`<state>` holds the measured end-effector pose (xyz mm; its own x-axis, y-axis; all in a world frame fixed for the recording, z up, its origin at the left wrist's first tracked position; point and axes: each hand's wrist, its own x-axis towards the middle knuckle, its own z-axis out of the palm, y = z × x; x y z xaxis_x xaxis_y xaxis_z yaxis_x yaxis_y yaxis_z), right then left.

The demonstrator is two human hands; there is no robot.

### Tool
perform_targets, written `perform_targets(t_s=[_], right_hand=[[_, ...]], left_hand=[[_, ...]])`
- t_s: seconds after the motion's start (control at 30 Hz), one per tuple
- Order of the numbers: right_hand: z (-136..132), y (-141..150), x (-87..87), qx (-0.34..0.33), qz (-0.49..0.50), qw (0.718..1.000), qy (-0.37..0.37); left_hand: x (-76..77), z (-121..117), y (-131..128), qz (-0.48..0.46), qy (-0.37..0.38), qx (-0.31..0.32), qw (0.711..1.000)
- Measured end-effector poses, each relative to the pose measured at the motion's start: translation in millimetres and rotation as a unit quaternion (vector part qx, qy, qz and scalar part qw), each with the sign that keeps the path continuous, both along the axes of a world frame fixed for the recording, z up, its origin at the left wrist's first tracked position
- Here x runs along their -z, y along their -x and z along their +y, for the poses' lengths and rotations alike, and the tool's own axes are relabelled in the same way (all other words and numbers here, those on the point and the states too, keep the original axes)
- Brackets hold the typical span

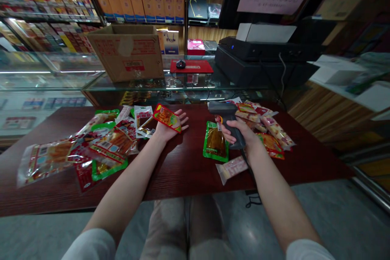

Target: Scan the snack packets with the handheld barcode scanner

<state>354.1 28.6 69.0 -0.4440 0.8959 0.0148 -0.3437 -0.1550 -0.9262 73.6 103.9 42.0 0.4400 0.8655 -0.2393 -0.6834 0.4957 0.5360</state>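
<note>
My left hand [165, 133] is palm up with its fingers stretched out, and a red snack packet [167, 117] lies across it. Wrapped around the handle of a dark barcode scanner [224, 109] is my right hand [243, 132], its scanner head pointing left. Just below the scanner, a green-edged snack packet [215, 142] lies flat on the dark red table [179, 174]. A pale wrapped bar [232, 168] lies nearer the front edge. Silver packets [143, 115] are close to my left wrist.
Several snack bags [105, 146] are heaped on the left, and another pile [276, 130] lies at the right. Behind the table, a glass counter carries a cardboard box [128, 55], a mouse [180, 64] on a red mat [198, 66], and black equipment [262, 53]. The scanner's cable hangs over the edge.
</note>
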Motion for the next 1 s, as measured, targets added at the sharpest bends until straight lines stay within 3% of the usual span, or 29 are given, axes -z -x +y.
perform_targets(t_s=[0.13, 0.47, 0.83, 0.93, 1.0], right_hand=[[-5, 5, -1.4, -0.033, -0.017, 0.999, 0.004], [-8, 12, -4.8, -0.027, -0.045, 0.999, -0.004], [-8, 11, -2.6, -0.026, -0.04, 0.999, -0.01], [-8, 12, -2.4, -0.021, -0.035, 0.999, -0.013], [-7, 12, -2.3, -0.009, -0.028, 0.999, -0.016]], left_hand=[[2.1, 1, 1, 0.02, -0.006, 0.058, 0.998], [-4.8, -5, -4, 0.092, -0.031, 0.19, 0.977], [-17.2, -10, -6, 0.094, 0.097, 0.161, 0.978], [-19.1, -11, -6, 0.1, 0.106, 0.169, 0.975], [-20.4, -9, -5, 0.133, 0.083, 0.142, 0.977]])
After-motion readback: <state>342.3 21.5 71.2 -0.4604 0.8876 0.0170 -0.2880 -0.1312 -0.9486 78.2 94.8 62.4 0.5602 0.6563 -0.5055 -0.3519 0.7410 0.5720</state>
